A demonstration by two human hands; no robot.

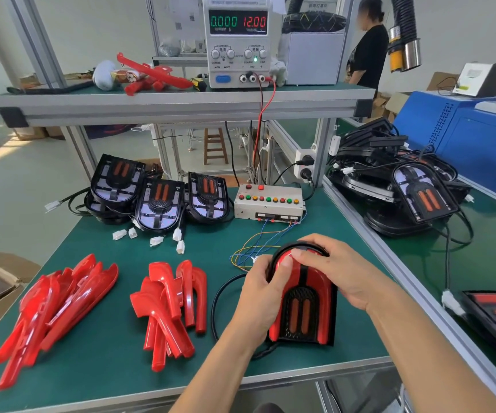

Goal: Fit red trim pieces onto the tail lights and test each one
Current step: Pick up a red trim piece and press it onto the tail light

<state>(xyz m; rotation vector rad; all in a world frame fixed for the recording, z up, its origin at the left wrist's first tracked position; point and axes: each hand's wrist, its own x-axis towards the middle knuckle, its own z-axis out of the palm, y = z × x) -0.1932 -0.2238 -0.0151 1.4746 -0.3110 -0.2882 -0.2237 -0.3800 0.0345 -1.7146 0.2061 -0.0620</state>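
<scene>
Closest to me are the person's two forearms, reaching in over the green bench [115, 380] to a single tail light [302, 308] lying flat near its front edge. The left hand [263, 290] is wrapped round the light's left side, thumb pressing down on the red trim [285, 259] at the rounded top; the right hand [334, 271] curls over the top right corner, fingertips bearing on the same trim. Both hands are grasping the light — neither is free.

This unit looks nearly dressed: red shows down both flanks and across the crown. Its testing seems yet to come, I'd say — the power supply [238, 43] on the shelf reads zero current, and nothing on the light glows.

Plenty remains. Three bare tail lights [157, 201] stand at the back left, their white plugs loose on the mat, beside the button box [269, 202]. Two heaps of loose red trim pieces [169, 311] lie to the left, well apart from the hands. A dark stack of more lights [402, 189] sits on the adjoining bench to the right; whether those are finished I cannot tell.
</scene>
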